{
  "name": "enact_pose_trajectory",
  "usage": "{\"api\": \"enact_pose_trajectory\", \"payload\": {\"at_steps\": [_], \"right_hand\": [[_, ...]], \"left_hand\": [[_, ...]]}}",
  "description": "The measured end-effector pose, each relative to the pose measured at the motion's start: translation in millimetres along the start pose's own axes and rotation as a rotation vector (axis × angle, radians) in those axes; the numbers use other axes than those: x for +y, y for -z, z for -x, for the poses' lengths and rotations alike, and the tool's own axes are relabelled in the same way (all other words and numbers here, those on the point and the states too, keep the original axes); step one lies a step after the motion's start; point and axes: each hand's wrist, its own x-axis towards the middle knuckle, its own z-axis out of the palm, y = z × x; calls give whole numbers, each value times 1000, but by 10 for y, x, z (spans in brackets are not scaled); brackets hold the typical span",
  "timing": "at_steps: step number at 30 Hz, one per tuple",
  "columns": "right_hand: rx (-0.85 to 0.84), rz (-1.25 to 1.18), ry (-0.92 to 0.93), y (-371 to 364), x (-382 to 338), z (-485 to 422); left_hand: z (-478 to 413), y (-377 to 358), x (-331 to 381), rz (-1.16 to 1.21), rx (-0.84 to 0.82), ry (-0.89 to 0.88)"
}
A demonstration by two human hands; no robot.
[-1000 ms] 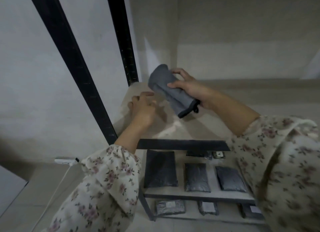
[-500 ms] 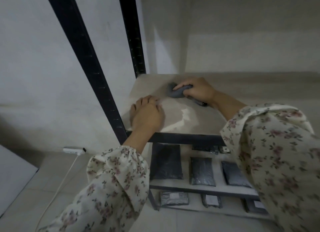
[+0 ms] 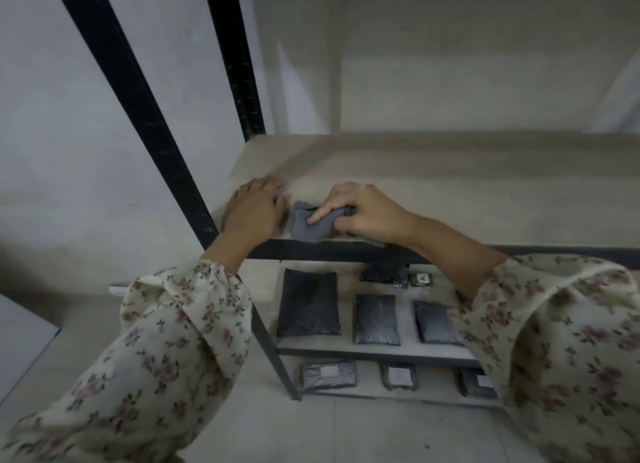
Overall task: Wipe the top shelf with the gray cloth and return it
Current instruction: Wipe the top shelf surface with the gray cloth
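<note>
Pale plaster walls (image 3: 450, 64) and a tiled floor (image 3: 329, 435) are seen around a black metal rack (image 3: 138, 109). Dark packets (image 3: 308, 305) are laid flat on its lower shelves. On the beige top shelf (image 3: 485, 185), the left hand (image 3: 254, 209) is laid flat at the front left corner, fingers straight. The gray cloth (image 3: 308, 225), bunched, is gripped by the right hand (image 3: 367, 209) and pressed to the shelf near its front edge, just beside the left hand.

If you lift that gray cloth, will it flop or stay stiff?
Probably floppy: the cloth is bunched and creased under the right hand, so it bends easily. It is likely light too, being only soft folded fabric. It probably won't roll off the shelf by itself, since it lies slumped against the board.
</note>
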Motion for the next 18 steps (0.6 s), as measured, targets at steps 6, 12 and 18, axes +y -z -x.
{"api": "enact_pose_trajectory", "payload": {"at_steps": [6,12,18], "right_hand": [[34,-209,-60,310,-22,-164],[186,184,-300,275,478,-657],[132,203,-72,31,268,-379]], "left_hand": [[-1,2,-58,24,26,-27],[-24,-42,-69,66,55,-6],[-11,-55,-103,57,53,-19]]}}
